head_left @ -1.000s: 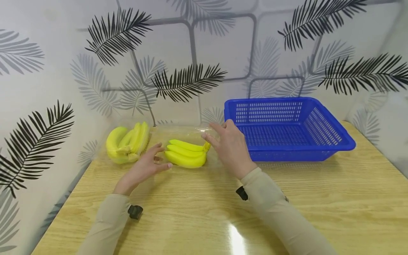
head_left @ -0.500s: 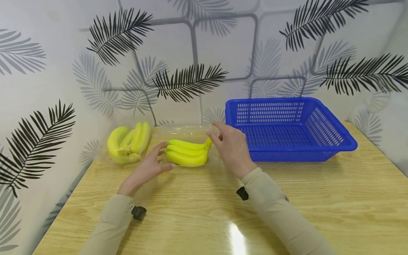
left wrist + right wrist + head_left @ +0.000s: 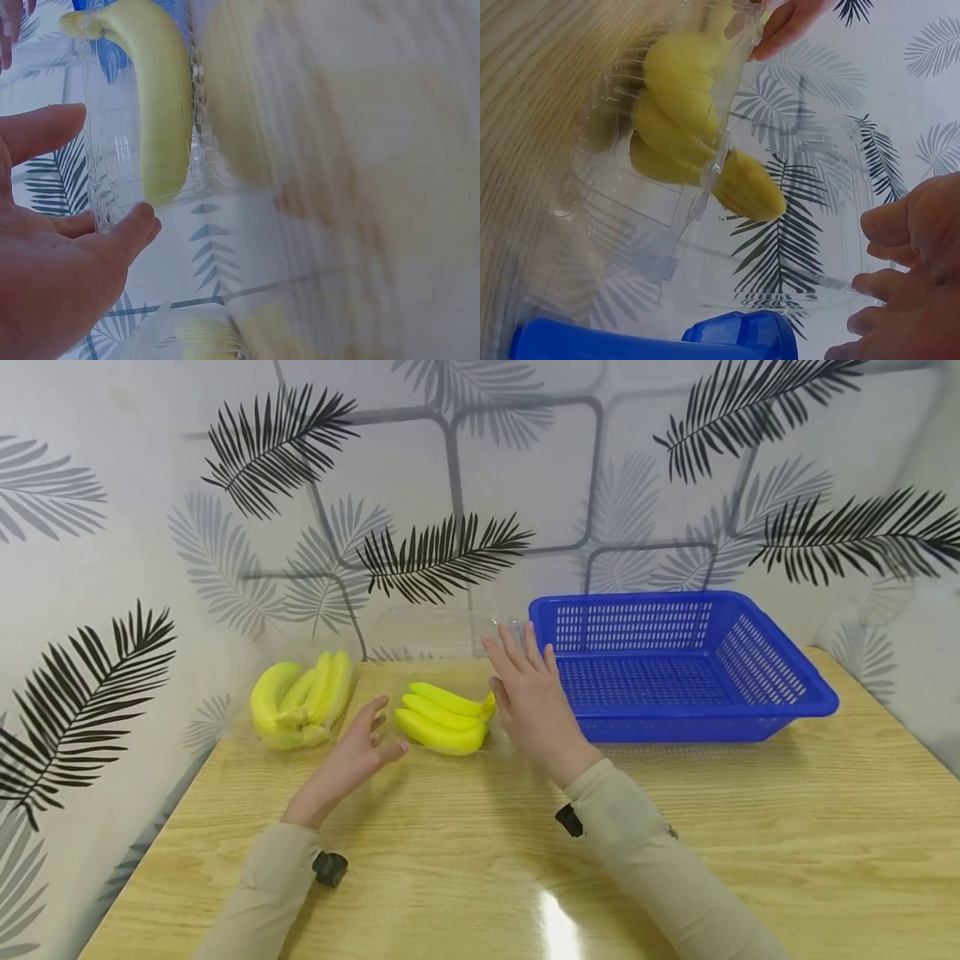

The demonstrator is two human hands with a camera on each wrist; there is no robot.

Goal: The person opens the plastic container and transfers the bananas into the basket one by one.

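Observation:
A clear plastic clamshell box [image 3: 442, 672] holds a bunch of yellow bananas [image 3: 442, 722]; its lid [image 3: 435, 631] stands raised toward the wall. At the box's left end is my left hand [image 3: 351, 768], thumb and fingers spread apart in a loose curve; in the left wrist view its fingertips [image 3: 142, 221] are right at the box's corner. My right hand [image 3: 536, 710] is beside the box's right end with fingers extended. In the right wrist view, those fingers [image 3: 874, 285] are close to the raised lid's edge.
Left of the hands, a second clear box with bananas [image 3: 300, 702] stands by the wall. A blue plastic basket [image 3: 697, 727] is at the back right, close to the right hand. Everything stands on a wooden table [image 3: 450, 877] against a leaf-patterned wall.
The lid has swung up and back toward the wall. My right hand's fingers, earlier pinching at the lid's edge, have straightened. The bananas sit turned slightly; my left hand has barely moved.

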